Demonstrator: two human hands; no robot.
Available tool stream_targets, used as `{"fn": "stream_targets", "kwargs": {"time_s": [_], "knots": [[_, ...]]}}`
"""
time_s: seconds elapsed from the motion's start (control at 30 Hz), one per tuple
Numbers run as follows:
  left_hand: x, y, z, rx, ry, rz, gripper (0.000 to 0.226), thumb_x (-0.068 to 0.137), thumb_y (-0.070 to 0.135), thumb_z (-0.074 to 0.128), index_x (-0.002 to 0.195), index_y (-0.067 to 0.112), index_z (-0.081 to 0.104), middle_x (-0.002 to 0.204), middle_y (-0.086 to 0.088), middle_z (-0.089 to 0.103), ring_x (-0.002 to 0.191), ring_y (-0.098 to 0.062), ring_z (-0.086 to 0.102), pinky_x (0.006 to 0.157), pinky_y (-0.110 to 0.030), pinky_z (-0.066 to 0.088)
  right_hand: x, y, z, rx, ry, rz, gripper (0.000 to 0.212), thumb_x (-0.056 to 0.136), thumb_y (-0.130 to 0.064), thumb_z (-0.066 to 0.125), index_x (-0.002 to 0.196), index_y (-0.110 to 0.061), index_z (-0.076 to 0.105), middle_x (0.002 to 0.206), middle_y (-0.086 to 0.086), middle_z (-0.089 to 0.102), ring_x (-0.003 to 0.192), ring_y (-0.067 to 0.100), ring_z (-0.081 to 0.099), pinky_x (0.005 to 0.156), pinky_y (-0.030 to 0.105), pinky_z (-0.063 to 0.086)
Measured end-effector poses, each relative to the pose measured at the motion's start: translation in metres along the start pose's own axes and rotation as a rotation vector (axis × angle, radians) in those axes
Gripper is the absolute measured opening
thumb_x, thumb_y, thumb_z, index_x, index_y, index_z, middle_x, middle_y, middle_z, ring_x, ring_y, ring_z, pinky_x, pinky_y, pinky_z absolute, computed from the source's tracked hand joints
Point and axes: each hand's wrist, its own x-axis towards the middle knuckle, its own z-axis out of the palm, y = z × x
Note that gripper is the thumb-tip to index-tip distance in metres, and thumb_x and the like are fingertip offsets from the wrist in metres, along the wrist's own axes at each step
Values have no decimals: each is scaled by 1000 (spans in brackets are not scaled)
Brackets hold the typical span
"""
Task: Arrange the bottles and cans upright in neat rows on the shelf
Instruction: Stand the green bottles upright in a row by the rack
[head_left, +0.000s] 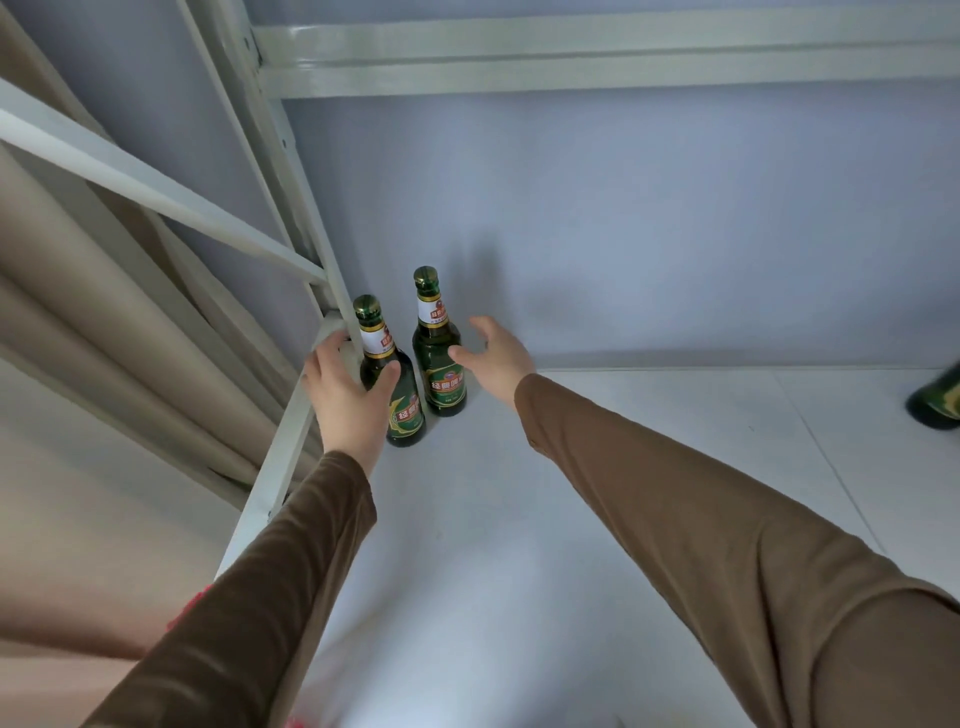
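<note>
Two brown sleeves (701, 519) reach in from 6 o'clock over the white shelf (571, 493), which fills the lower middle and right of the view. The left hand (350, 395) sits at about 9 o'clock of centre, fingers curved around the body of the nearer bottle (392, 379) with the thumb laid across its front — a loose wrap, touching the glass, though how firmly it grips cannot be told. That bottle stands upright against the shelf's corner post (332, 270), green glass with a white neck label and a green cap.

The right hand (496, 358) is spread wide, fingers splayed, holding nothing; its thumb tip is just beside the second bottle (439, 358), and whether it touches cannot be told. This farther bottle also stands upright, just beside the first and slightly behind it, toward 12 o'clock.

At 3 o'clock, at the frame's edge, part of another green bottle (937, 402) shows — well apart from the pair, and it appears tilted. Behind everything the pale wall (623, 208) rises to an upper shelf beam (597, 57) at 12 o'clock. Beige curtain folds (78, 312) hang at 9 o'clock.
</note>
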Motion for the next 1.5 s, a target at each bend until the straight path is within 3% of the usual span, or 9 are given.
{"fn": "stream_targets", "kwargs": {"time_s": [0.13,0.23,0.33,0.43,0.63,1.03,1.37,1.5], "knots": [[-17,21,-10,97,71,334,60,83,18,71,137,18,44,139,-4,42,128,-22,37,105,-29,32,-35,16,-23,-147,122,-102,56,95,-32,62,146,-19,44,147,5,48,136,24,41,108,34,37],[-31,37,-4,103,-51,459,61,82,13,71,137,17,45,141,-3,43,129,-23,37,110,-34,33,-66,31,-44,-276,172,-150,50,96,-29,60,143,-20,46,143,3,48,134,23,36,105,33,36],[-48,50,16,141,-197,543,59,81,13,71,135,13,49,133,-7,49,123,-28,43,106,-36,36,-96,52,-70,-403,226,-175,50,94,-29,61,142,-20,48,143,2,48,132,25,37,107,38,38],[-70,61,43,195,-351,577,53,86,20,71,135,12,52,132,-7,52,121,-29,45,105,-41,39,-125,75,-100,-516,257,-159,53,93,-31,63,142,-18,47,143,3,48,133,27,38,107,42,38],[-134,98,109,223,-532,652,48,87,23,71,132,13,57,135,-4,55,126,-26,45,106,-34,38,-183,127,-167,-613,253,-67,59,94,-36,58,148,-22,39,152,1,38,140,26,29,111,41,34],[-301,211,247,194,-695,678,52,89,29,69,137,18,52,139,2,51,128,-22,42,105,-32,39,-280,239,-331,-680,275,7,59,96,-37,56,150,-24,36,158,3,32,143,26,26,114,39,29],[-337,272,317,117,-790,722,54,90,30,68,140,18,50,140,2,49,129,-21,41,107,-33,37,-312,267,-423,-680,395,42,56,95,-36,58,146,-19,43,152,4,40,139,27,31,115,39,27],[-349,296,346,69,-825,696,56,91,30,67,142,19,48,142,1,48,130,-21,41,107,-27,33,-331,275,-464,-660,456,85,49,95,-34,59,140,-19,49,141,4,51,129,27,41,107,40,35]]}}
